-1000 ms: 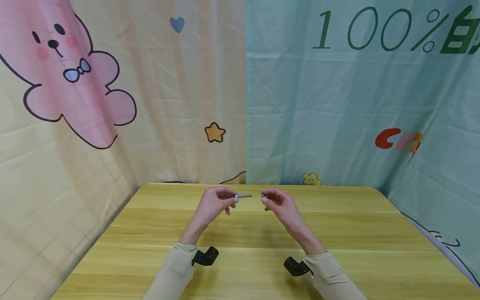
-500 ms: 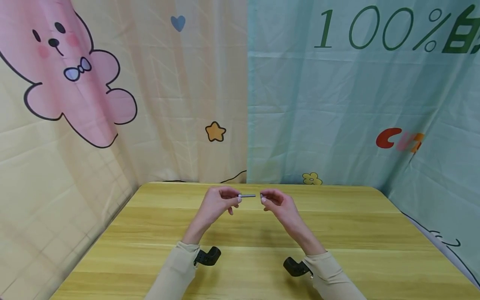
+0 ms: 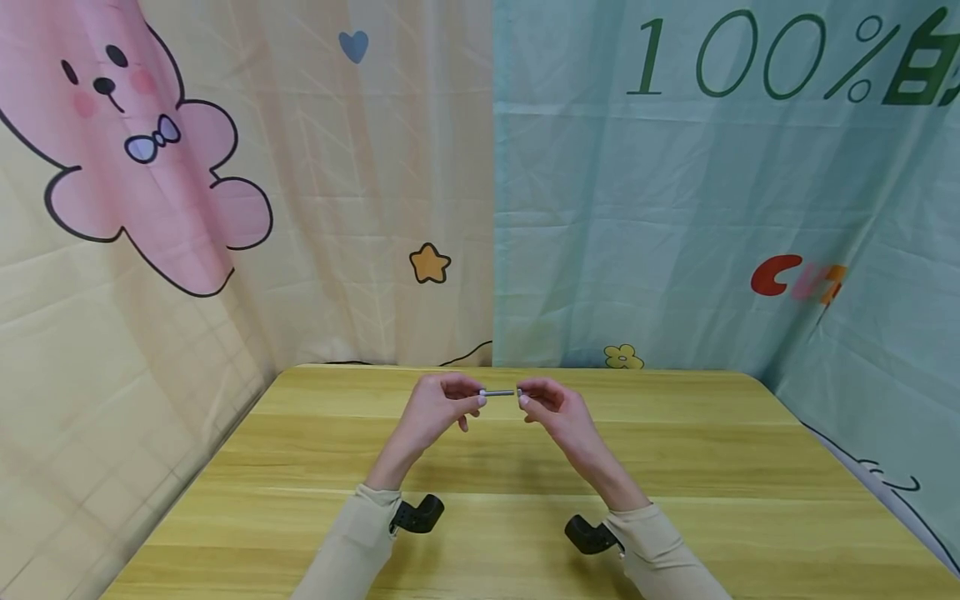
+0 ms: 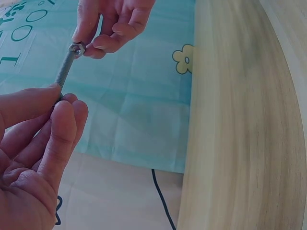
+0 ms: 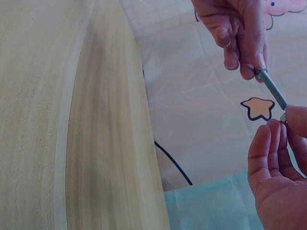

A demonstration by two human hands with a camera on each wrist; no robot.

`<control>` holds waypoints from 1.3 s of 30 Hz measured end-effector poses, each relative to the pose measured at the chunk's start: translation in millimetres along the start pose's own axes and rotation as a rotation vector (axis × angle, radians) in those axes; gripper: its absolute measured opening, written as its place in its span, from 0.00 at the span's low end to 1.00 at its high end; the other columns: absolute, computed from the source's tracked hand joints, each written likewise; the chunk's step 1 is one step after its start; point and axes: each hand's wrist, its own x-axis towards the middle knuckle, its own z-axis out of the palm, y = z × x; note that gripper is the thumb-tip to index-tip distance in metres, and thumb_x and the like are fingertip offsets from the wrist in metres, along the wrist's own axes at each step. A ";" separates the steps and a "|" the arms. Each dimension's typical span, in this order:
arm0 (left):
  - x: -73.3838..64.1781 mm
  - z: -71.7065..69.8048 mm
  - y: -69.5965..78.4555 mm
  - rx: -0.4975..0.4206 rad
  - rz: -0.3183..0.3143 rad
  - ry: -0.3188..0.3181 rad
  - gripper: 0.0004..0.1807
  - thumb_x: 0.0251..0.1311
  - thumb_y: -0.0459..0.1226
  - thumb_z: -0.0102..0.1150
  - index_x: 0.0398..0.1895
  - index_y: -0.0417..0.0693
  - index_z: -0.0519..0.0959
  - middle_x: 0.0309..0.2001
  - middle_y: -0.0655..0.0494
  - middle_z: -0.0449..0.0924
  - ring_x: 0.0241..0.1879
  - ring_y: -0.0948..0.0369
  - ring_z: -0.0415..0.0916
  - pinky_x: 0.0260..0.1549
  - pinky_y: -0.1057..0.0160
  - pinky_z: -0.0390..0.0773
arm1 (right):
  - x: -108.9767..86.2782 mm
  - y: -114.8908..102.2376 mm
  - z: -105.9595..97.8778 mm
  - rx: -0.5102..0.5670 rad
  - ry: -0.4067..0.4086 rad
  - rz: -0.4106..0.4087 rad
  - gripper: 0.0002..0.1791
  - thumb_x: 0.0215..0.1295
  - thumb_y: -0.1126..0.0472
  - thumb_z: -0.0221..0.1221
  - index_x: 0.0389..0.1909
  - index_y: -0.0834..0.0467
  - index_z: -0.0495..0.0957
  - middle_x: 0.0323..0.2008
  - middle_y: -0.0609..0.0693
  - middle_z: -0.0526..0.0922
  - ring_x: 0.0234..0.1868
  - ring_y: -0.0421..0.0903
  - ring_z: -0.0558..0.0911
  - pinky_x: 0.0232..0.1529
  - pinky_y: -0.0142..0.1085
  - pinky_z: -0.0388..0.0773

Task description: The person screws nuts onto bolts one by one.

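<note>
My left hand (image 3: pixel 439 403) pinches the head end of a grey threaded bolt (image 3: pixel 498 392) between thumb and fingers, its shank pointing right. A small metal nut (image 4: pixel 79 50) is pinched at the fingertips of my right hand (image 3: pixel 559 407). In the left wrist view the bolt (image 4: pixel 65 70) has its free end right at the nut. The right wrist view shows the bolt (image 5: pixel 274 88) reaching to the nut (image 5: pixel 283 117), which the right thumb partly covers. Whether the tip sits inside the nut's hole, I cannot tell. Both hands are held above the table.
A wood-grain table (image 3: pixel 480 533) lies beneath both forearms. Printed curtains (image 3: pixel 645 208) hang behind it and along the sides. Black wrist cameras (image 3: pixel 420 514) are strapped on each sleeve.
My left hand has moved slightly right with the bolt, and my right hand a little left with the nut. The gap between bolt tip and nut has nearly closed.
</note>
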 end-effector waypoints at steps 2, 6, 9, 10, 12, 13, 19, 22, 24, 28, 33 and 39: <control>-0.4 0.2 0.5 0.003 -0.002 -0.001 0.07 0.58 0.33 0.68 0.38 0.38 0.85 0.30 0.50 0.84 0.28 0.55 0.81 0.24 0.46 0.84 | 0.2 0.6 0.2 0.004 -0.003 -0.003 0.14 0.69 0.66 0.59 0.52 0.67 0.77 0.45 0.57 0.80 0.43 0.50 0.79 0.45 0.39 0.82; -1.4 1.0 0.7 0.004 0.001 -0.008 0.07 0.58 0.32 0.68 0.38 0.38 0.84 0.29 0.50 0.83 0.27 0.55 0.80 0.23 0.49 0.84 | 0.8 2.8 0.6 0.005 -0.013 -0.006 0.14 0.69 0.66 0.60 0.52 0.67 0.76 0.44 0.57 0.80 0.43 0.50 0.80 0.44 0.37 0.82; -1.7 1.6 0.4 0.006 0.005 -0.011 0.06 0.58 0.32 0.68 0.37 0.40 0.84 0.29 0.50 0.83 0.27 0.55 0.80 0.23 0.50 0.84 | 1.2 4.6 0.7 0.002 -0.019 -0.009 0.13 0.69 0.66 0.60 0.52 0.67 0.77 0.43 0.58 0.80 0.41 0.48 0.80 0.44 0.37 0.82; -1.5 1.8 -0.1 0.006 0.008 -0.011 0.06 0.58 0.32 0.68 0.37 0.40 0.84 0.29 0.50 0.83 0.27 0.55 0.80 0.23 0.50 0.84 | 1.3 5.1 0.7 0.000 -0.020 -0.010 0.13 0.69 0.66 0.60 0.51 0.67 0.77 0.43 0.58 0.80 0.41 0.48 0.80 0.44 0.37 0.82; -0.9 2.1 -1.0 0.002 0.004 -0.012 0.06 0.58 0.32 0.68 0.38 0.39 0.84 0.29 0.50 0.83 0.27 0.55 0.81 0.23 0.52 0.85 | 1.7 5.8 0.6 -0.003 -0.021 -0.015 0.14 0.69 0.65 0.60 0.51 0.67 0.77 0.43 0.58 0.80 0.41 0.48 0.80 0.44 0.37 0.82; -0.5 2.3 -1.5 -0.001 0.003 -0.013 0.06 0.59 0.32 0.68 0.38 0.39 0.84 0.30 0.50 0.84 0.27 0.55 0.81 0.23 0.53 0.85 | 2.1 6.2 0.5 -0.007 -0.020 -0.017 0.14 0.69 0.65 0.60 0.51 0.67 0.77 0.43 0.58 0.80 0.41 0.48 0.80 0.44 0.37 0.82; 1.0 2.6 -2.4 -0.024 0.021 -0.021 0.09 0.59 0.31 0.67 0.43 0.40 0.84 0.32 0.49 0.84 0.28 0.54 0.82 0.26 0.48 0.85 | 3.5 6.4 -0.7 -0.036 -0.025 -0.039 0.14 0.69 0.63 0.61 0.51 0.65 0.78 0.44 0.58 0.81 0.42 0.50 0.81 0.46 0.38 0.83; 0.4 2.8 -2.0 -0.028 0.027 -0.028 0.08 0.59 0.30 0.67 0.42 0.40 0.84 0.32 0.49 0.84 0.28 0.54 0.82 0.28 0.44 0.84 | 2.6 6.2 -1.5 -0.034 -0.029 -0.043 0.13 0.68 0.64 0.61 0.51 0.64 0.78 0.45 0.60 0.81 0.42 0.50 0.82 0.46 0.38 0.83; -0.4 3.0 -1.7 -0.034 0.025 -0.033 0.07 0.59 0.30 0.66 0.41 0.39 0.84 0.31 0.48 0.84 0.28 0.53 0.82 0.27 0.47 0.85 | 1.6 6.2 -2.3 -0.030 -0.034 -0.041 0.13 0.68 0.64 0.62 0.51 0.64 0.78 0.47 0.62 0.80 0.43 0.50 0.82 0.46 0.38 0.83; -1.3 3.4 -2.0 -0.041 0.020 -0.042 0.07 0.60 0.30 0.67 0.40 0.38 0.84 0.31 0.48 0.84 0.28 0.54 0.82 0.27 0.50 0.86 | 0.1 6.5 -3.1 -0.026 -0.037 -0.033 0.14 0.67 0.64 0.63 0.51 0.64 0.78 0.48 0.65 0.80 0.44 0.50 0.82 0.47 0.37 0.82; -1.9 3.6 -2.9 -0.049 0.017 -0.054 0.07 0.60 0.30 0.67 0.41 0.37 0.84 0.31 0.48 0.84 0.29 0.54 0.82 0.27 0.53 0.86 | -0.4 6.3 -3.9 -0.019 -0.032 -0.021 0.15 0.66 0.64 0.63 0.51 0.64 0.79 0.49 0.68 0.79 0.44 0.51 0.83 0.48 0.37 0.82; -2.2 3.2 -3.9 -0.049 0.032 -0.048 0.07 0.59 0.29 0.66 0.40 0.37 0.84 0.31 0.48 0.84 0.29 0.55 0.83 0.28 0.50 0.86 | 0.0 5.0 -3.1 -0.052 -0.027 -0.002 0.14 0.66 0.61 0.64 0.49 0.64 0.81 0.42 0.62 0.83 0.41 0.52 0.83 0.46 0.39 0.83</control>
